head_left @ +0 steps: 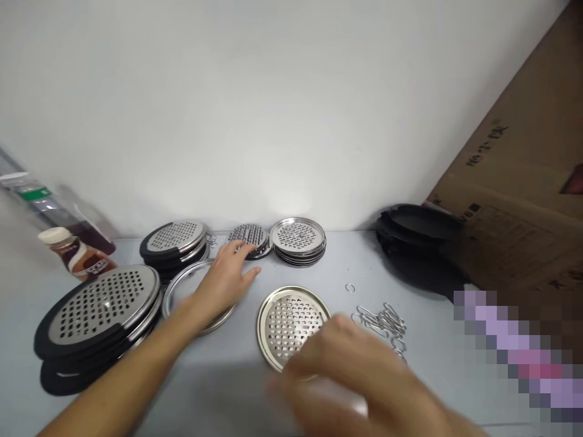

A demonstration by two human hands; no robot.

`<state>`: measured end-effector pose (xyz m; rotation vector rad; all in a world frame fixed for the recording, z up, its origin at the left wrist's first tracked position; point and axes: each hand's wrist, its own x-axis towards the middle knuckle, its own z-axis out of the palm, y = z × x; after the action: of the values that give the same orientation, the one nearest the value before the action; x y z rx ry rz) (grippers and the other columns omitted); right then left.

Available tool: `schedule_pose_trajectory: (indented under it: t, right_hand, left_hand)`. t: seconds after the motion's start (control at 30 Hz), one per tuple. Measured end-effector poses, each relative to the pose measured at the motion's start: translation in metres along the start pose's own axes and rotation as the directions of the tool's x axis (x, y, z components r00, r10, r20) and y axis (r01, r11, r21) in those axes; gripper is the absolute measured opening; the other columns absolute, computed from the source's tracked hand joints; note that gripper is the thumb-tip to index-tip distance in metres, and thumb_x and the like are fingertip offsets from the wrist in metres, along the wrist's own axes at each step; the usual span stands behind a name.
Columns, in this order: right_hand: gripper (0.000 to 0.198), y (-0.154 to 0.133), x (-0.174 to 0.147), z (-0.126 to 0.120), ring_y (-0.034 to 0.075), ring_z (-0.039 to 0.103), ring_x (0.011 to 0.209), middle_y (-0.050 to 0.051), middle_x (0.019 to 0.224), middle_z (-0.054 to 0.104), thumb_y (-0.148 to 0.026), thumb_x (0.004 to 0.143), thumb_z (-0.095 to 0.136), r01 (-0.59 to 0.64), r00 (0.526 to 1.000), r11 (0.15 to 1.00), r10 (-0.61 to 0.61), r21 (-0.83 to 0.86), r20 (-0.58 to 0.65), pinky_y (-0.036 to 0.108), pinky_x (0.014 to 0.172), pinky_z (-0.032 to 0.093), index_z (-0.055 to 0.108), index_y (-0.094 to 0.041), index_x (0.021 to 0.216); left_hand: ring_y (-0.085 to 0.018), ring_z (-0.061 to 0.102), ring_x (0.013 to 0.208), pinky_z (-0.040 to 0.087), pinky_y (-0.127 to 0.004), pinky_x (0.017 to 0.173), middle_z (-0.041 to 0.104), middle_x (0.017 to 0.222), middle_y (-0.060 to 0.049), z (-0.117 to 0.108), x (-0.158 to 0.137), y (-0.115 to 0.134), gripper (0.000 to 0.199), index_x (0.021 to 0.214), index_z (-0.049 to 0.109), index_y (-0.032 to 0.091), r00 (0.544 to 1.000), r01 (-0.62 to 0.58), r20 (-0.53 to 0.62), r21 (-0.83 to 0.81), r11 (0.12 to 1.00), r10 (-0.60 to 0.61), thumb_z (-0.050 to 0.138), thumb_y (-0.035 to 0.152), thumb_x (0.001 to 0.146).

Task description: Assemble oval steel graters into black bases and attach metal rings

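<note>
My left hand (230,270) stretches out over the table with thumb and fingers apart. Its fingertips are at the near edge of a small stack of grater discs (248,235); whether they touch it I cannot tell. Under that forearm lies a round metal ring frame (175,285), partly covered. My right hand (350,370) is close to the camera and smeared by motion, so its fingers do not show clearly. It hides the lower right of a round grater disc with a raised rim (289,321) lying flat. Behind that disc stands a taller stack of rimmed grater discs (298,235).
Two stacks of black-edged graters (98,306) (175,237) stand on the left, beside two bottles (75,252) (50,209). Bent wire pieces (382,320) and a small wire ring (350,287) lie to the right. Black round parts (419,243) lean near a cardboard box (514,200).
</note>
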<state>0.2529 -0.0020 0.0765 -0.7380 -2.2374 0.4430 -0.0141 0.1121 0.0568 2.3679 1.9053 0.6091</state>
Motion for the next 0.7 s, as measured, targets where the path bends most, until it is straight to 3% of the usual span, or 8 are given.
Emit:
schedule_pose_trajectory:
  t: [0.03, 0.1, 0.2, 0.43, 0.53, 0.6, 0.67, 0.7]
  right_hand:
    - [0.04, 0.01, 0.012, -0.007, 0.02, 0.063, 0.094, 0.002, 0.105, 0.068, -0.023, 0.088, 0.058, -0.014, 1.0, 1.0, 0.014, -0.02, 0.002, 0.038, 0.082, 0.053, 0.056, -0.033, 0.126]
    - [0.031, 0.033, 0.025, -0.014, 0.019, 0.064, 0.087, 0.005, 0.096, 0.069, -0.02, 0.091, 0.054, -0.151, 0.984, 0.983, 0.139, -0.106, -0.112, 0.035, 0.078, 0.053, 0.059, -0.026, 0.121]
    - [0.023, 0.066, 0.017, -0.008, 0.019, 0.064, 0.08, 0.004, 0.088, 0.069, -0.024, 0.092, 0.053, -0.322, 0.933, 0.934, 0.286, -0.152, -0.218, 0.033, 0.071, 0.053, 0.064, -0.023, 0.112]
    - [0.026, 0.107, -0.016, 0.001, 0.024, 0.065, 0.089, 0.007, 0.096, 0.071, -0.023, 0.091, 0.05, -0.372, 0.928, 0.851, 0.326, -0.372, -0.181, 0.039, 0.081, 0.051, 0.064, -0.019, 0.112]
    - [0.027, 0.121, -0.018, -0.007, 0.028, 0.063, 0.094, 0.01, 0.098, 0.071, -0.021, 0.089, 0.049, -0.477, 0.879, 0.757, 0.407, -0.447, -0.248, 0.042, 0.083, 0.05, 0.065, -0.016, 0.111]
    - [0.027, 0.125, -0.018, -0.009, 0.028, 0.063, 0.096, 0.011, 0.098, 0.071, -0.02, 0.088, 0.049, -0.508, 0.861, 0.732, 0.441, -0.454, -0.252, 0.043, 0.084, 0.049, 0.065, -0.015, 0.109]
    - [0.027, 0.125, -0.017, -0.007, 0.028, 0.062, 0.097, 0.011, 0.099, 0.071, -0.021, 0.089, 0.048, -0.498, 0.867, 0.738, 0.442, -0.455, -0.232, 0.043, 0.086, 0.048, 0.065, -0.015, 0.108]
    - [0.027, 0.123, -0.016, -0.005, 0.028, 0.062, 0.098, 0.011, 0.1, 0.071, -0.021, 0.089, 0.047, -0.487, 0.873, 0.745, 0.434, -0.456, -0.222, 0.044, 0.086, 0.048, 0.065, -0.015, 0.108]
  left_hand:
    - [-0.034, 0.04, 0.129, 0.036, -0.045, 0.106, 0.048, 0.135, -0.014, -0.003, 0.011, -0.005, 0.052, 0.132, 0.051, 0.018, 0.999, 0.033, 0.037, 0.044, 0.998, -0.035, 0.059, 0.039, 0.085]
    - [-0.038, 0.04, 0.129, 0.036, -0.048, 0.103, 0.048, 0.134, -0.018, -0.009, 0.03, -0.015, 0.063, 0.133, 0.051, 0.016, 0.988, 0.109, 0.094, 0.099, 0.989, -0.119, 0.061, 0.05, 0.081]
    - [-0.04, 0.049, 0.12, 0.041, -0.047, 0.097, 0.052, 0.129, -0.021, -0.011, 0.05, -0.03, 0.069, 0.129, 0.054, 0.014, 0.974, 0.179, 0.122, 0.119, 0.977, -0.193, 0.062, 0.058, 0.077]
    - [-0.031, 0.058, 0.113, 0.043, -0.034, 0.096, 0.062, 0.12, -0.016, -0.003, 0.051, -0.047, 0.06, 0.123, 0.059, 0.015, 0.973, 0.176, 0.13, 0.118, 0.977, -0.191, 0.062, 0.054, 0.078]
    - [-0.036, 0.054, 0.117, 0.04, -0.042, 0.099, 0.06, 0.122, -0.019, -0.001, 0.05, -0.039, 0.059, 0.125, 0.057, 0.012, 0.982, 0.165, 0.077, 0.117, 0.979, -0.175, 0.063, 0.049, 0.079]
    - [-0.039, 0.043, 0.127, 0.034, -0.049, 0.104, 0.052, 0.133, -0.021, 0.0, 0.05, -0.022, 0.063, 0.131, 0.052, 0.013, 0.99, 0.138, 0.016, 0.117, 0.983, -0.141, 0.065, 0.046, 0.079]
    - [-0.037, 0.031, 0.137, 0.03, -0.05, 0.108, 0.043, 0.143, -0.017, 0.003, 0.051, 0.002, 0.059, 0.132, 0.052, 0.02, 0.999, 0.029, -0.024, 0.083, 0.996, -0.027, 0.064, 0.048, 0.082]
    - [-0.037, 0.032, 0.137, 0.03, -0.051, 0.108, 0.043, 0.143, -0.016, 0.006, 0.053, 0.015, 0.053, 0.127, 0.057, 0.02, 0.995, -0.09, -0.028, 0.03, 0.995, 0.091, 0.064, 0.047, 0.082]
